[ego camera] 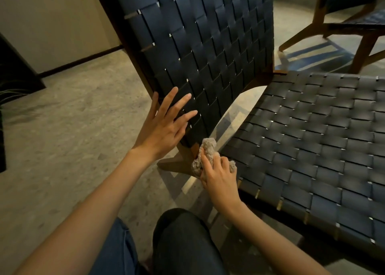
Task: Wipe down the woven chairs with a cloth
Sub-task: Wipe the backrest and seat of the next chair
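A chair of dark woven straps on a brown wooden frame fills the middle: its backrest point(204, 45) leans up and away, its seat point(312, 139) spreads to the right. My left hand point(164, 124) lies flat with spread fingers on the lower left of the backrest. My right hand point(218, 176) grips a crumpled beige cloth point(206, 151) and presses it against the wooden joint where backrest and seat meet. Part of the cloth is hidden under my fingers.
A second woven chair point(350, 14) with angled wooden legs stands at the upper right. Speckled concrete floor point(73, 129) spreads to the left, up to a pale wall with a dark baseboard. My knees point(183, 239) are low in the foreground. A dark object sits at the far left.
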Available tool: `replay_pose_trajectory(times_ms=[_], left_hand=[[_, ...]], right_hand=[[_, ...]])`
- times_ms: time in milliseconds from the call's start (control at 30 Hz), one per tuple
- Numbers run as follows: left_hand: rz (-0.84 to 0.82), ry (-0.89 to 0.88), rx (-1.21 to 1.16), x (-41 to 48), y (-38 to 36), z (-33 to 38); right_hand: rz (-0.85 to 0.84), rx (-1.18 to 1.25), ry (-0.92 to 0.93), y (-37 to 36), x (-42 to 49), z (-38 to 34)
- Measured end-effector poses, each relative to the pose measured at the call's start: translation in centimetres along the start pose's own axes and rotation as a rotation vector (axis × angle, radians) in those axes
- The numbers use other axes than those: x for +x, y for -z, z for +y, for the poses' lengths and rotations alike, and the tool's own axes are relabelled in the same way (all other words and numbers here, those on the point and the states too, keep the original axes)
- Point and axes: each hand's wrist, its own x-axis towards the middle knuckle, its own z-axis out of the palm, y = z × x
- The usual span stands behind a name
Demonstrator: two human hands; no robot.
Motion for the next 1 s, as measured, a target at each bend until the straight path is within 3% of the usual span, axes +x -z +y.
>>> replay_pose_trajectory(times_ms=[500, 667, 1000], left_hand=[[0.049, 0.016, -0.047, 0.3, -0.7, 0.2], [0.056, -0.001, -0.061, 0.3, -0.7, -0.2], [0.112, -0.009, -0.105, 0.2, -1.5, -0.4]], right_hand=[[-0.109, -0.382, 0.086, 1.8, 0.8, -0.2], [-0.083, -0.222, 0.143, 2.0, 0.5, 1.5], [-0.053, -0.119, 0.041, 0.9, -0.7, 0.7]])
